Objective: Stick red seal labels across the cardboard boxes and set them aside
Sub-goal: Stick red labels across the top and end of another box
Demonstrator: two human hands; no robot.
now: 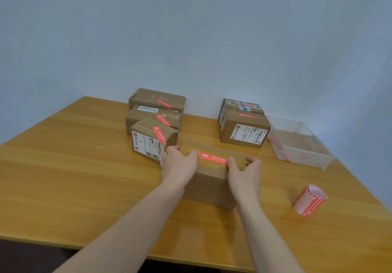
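A brown cardboard box lies in the middle of the wooden table. A red seal label runs across its top. My left hand grips the box's left end, thumb on top. My right hand grips the right end, its thumb touching the label's right tip. Three sealed boxes stand in a row at the back left: the nearest, a middle one and the farthest, each with a red label. Two more boxes sit at the back right, one in front and one behind.
A roll of red labels lies on its side at the right. A clear plastic tray with red scraps sits at the far right by the table edge. The table meets a pale wall behind; its front edge is close to me.
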